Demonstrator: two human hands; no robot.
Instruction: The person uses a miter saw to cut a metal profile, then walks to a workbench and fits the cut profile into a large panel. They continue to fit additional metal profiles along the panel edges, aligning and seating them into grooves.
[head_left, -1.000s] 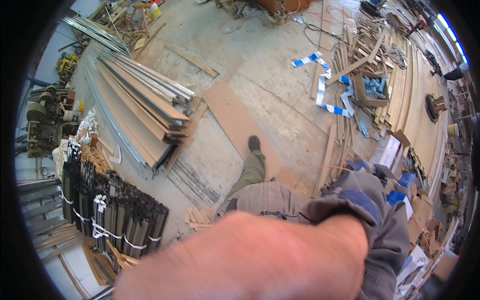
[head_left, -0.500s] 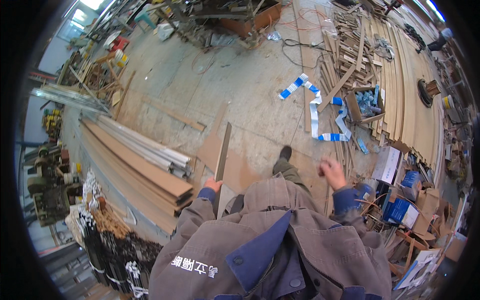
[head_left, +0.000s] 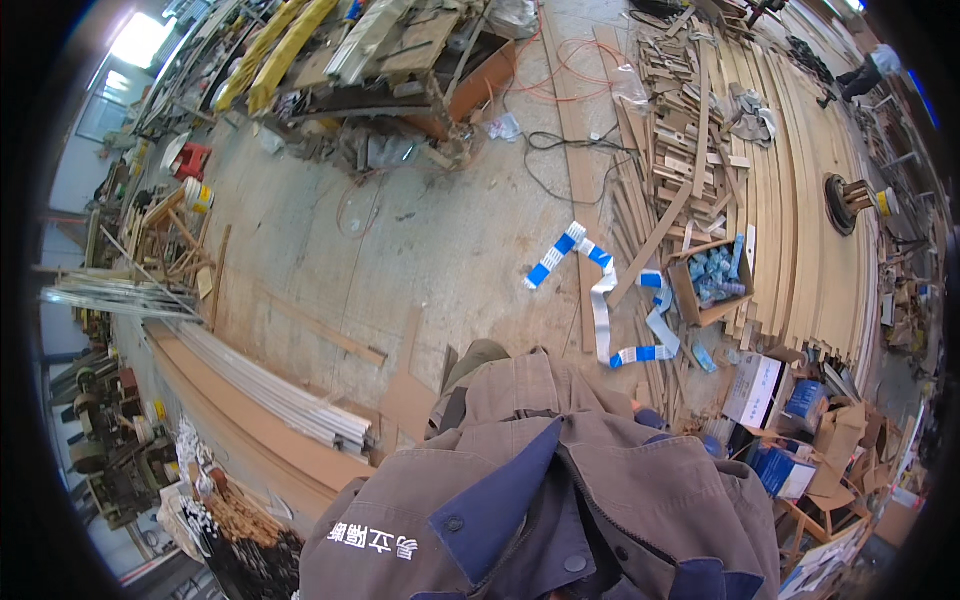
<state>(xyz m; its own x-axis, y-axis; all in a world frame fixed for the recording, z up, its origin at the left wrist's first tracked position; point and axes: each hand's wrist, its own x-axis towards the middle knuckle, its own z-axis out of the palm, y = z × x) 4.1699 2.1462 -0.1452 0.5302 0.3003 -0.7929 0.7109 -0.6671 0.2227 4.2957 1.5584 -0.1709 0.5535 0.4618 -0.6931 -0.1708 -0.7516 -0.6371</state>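
My jacket (head_left: 520, 480) fills the lower middle and hides most of both arms. My left hand is out of sight behind it. The end of a long narrow strip (head_left: 449, 361) pokes out beside my raised trouser leg (head_left: 478, 358); whatever grips it is hidden. Of my right hand (head_left: 637, 405) only a sliver shows next to the blue cuff, with the fingers hidden. Ahead of it, a blue-and-white striped ribbon (head_left: 603, 310) lies in a zigzag on the floor.
Long brown boards (head_left: 250, 400) and pale metal profiles (head_left: 290, 385) lie to my left. A cluttered workbench (head_left: 400, 95) stands ahead. On the right are wooden planks (head_left: 790, 200), an open carton of blue items (head_left: 700, 310) and a heap of cardboard boxes (head_left: 840, 440). A black cable (head_left: 560, 145) crosses the floor.
My view has moved forward, bringing more of the workbench in. My left hand, earlier around the long strip, is now hidden. The right hand has dropped back behind the jacket's edge.
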